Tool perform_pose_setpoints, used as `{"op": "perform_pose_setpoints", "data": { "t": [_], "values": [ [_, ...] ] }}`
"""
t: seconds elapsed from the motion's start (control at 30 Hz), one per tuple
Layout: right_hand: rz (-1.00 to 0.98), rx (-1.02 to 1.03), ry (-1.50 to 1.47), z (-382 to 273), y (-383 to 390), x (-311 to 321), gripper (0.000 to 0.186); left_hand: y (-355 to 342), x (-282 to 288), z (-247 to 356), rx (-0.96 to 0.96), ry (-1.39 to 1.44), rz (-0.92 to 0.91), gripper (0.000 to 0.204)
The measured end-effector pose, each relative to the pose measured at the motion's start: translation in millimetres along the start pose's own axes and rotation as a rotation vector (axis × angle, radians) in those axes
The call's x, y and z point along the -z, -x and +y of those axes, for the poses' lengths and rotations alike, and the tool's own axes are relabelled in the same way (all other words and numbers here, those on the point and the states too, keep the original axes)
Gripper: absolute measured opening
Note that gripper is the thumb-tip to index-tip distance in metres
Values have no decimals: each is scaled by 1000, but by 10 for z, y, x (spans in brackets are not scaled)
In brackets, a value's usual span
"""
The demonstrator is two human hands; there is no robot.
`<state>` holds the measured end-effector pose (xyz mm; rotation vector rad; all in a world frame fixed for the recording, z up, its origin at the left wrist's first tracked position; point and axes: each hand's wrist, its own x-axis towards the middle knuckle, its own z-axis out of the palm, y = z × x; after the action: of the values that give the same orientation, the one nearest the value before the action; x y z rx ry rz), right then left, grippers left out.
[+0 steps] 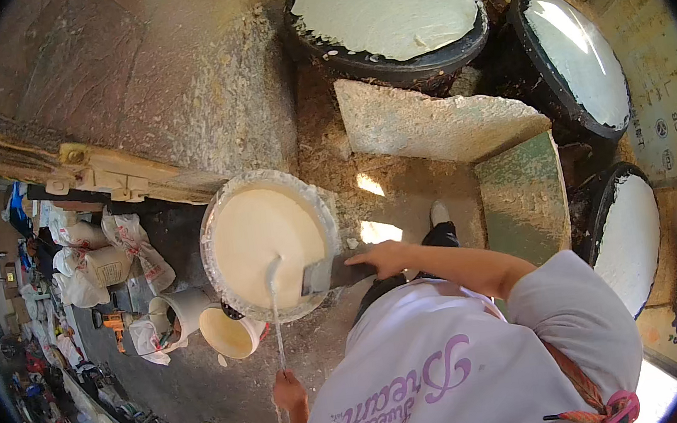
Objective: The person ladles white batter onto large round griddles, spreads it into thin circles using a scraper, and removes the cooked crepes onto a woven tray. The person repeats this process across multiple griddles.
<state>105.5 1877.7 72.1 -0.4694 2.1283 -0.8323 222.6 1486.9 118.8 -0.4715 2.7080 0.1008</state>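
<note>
curly purple lettering (pixel 404 388) runs across the white short-sleeved fabric shirt (pixel 492 390). the flat tan panel (pixel 647 63) at the right bears dark printed characters, two round marks and a triangular sign; reddish print on the pale bulging sacks (pixel 111 267) is too small to read.

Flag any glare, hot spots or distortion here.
Head view: glare streaks across upper-right tub; head view: near-white sun patches on floor; head view: mix in bucket free of strong glare; head view: fisheye bends straight edges, corners black.

The white short-sleeved shirt (pixel 507 376) bears purple lettering (pixel 412 383).
</note>
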Motion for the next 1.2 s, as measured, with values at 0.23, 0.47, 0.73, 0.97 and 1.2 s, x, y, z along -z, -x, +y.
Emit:
{"op": "perform_pose_setpoints", "data": {
  "t": [0.23,0.47,0.73,0.97,1.2],
  "values": [
    [-373,134,-271,-428,-984,-848,52,-427,-105,-843,-364,-430,-119,52],
    [412,-568,-252,1500,693,-1456,37,-1287,-198,-143,-534,-408,-138,71],
    [567,-1723,-941,866,2851,-3639,41,-2041,-241,2724,-1149,-303,-334,60],
    [1208,-2329,-1267,-262,2470,-4448,43,-857,-753,4161,-1607,-239,-453,44],
    [1391,-2362,-1354,-272,2176,-5016,49,195,-1303,4309,-1756,-610,-911,43]
  ]
}}
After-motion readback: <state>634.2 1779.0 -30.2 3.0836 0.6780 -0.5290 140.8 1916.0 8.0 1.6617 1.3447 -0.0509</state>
